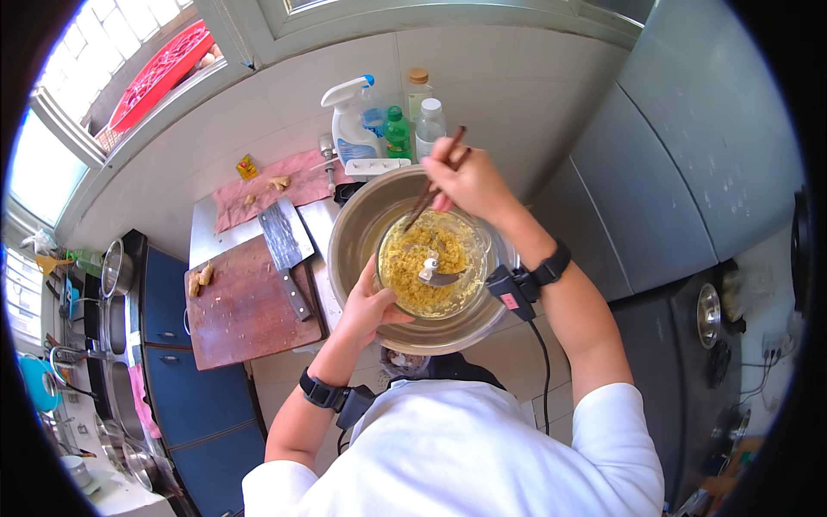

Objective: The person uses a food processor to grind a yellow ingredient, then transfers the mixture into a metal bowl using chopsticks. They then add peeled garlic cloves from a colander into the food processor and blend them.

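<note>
My left hand [371,307] grips the near left rim of a clear food-processor bowl [481,249], which is tilted over a large stainless steel basin [352,220]. Finely chopped yellow food [420,294], perhaps ginger, lies in the bowl around a blade [442,278] with a white hub [430,263]. Above the bowl's far side, my right hand [462,178] holds a pair of dark chopsticks [423,201], their tips at the bowl's upper left inside. The right hand is slightly blurred.
Left of the basin, a cleaver [285,236] lies across a wooden cutting board [249,307] with ginger pieces [200,279]. Behind are a pink cloth [232,200], a spray bottle [352,129], a green bottle [397,134] and a clear bottle [430,123]. A grey refrigerator [646,174] stands at right.
</note>
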A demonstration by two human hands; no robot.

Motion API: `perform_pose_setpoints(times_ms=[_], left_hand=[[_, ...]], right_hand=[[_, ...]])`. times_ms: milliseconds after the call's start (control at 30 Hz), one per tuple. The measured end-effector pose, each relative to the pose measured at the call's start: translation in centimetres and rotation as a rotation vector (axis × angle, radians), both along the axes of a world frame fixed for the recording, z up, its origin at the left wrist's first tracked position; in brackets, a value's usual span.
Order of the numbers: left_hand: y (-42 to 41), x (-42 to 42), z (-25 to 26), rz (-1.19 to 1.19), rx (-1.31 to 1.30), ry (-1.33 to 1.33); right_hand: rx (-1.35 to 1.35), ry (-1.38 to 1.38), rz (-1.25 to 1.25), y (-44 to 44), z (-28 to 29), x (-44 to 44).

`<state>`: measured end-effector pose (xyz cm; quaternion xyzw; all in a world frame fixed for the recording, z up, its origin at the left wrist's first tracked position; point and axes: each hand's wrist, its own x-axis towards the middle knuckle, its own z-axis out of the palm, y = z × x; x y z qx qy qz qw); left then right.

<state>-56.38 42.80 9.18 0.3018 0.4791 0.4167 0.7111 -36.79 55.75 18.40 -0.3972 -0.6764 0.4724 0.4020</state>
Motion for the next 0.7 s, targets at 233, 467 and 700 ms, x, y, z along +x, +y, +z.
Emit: perform_pose_setpoints(times_ms=[233, 467, 700], left_hand=[[0.8, -0.2, -0.2, -0.003, 0.001, 0.006], [0.4, -0.6, 0.4, -0.007, -0.013, -0.014], [0.2, -1.0, -0.4, 0.102, -0.013, 0.032]], right_hand=[[0.225, -0.062, 0.233, -4.5, 2.0, -1.5], [0.087, -0.03, 0.048, -0.3, 2.1, -0.4], [0.038, -0.124, -0.096, -1.9, -0.2, 4.0]])
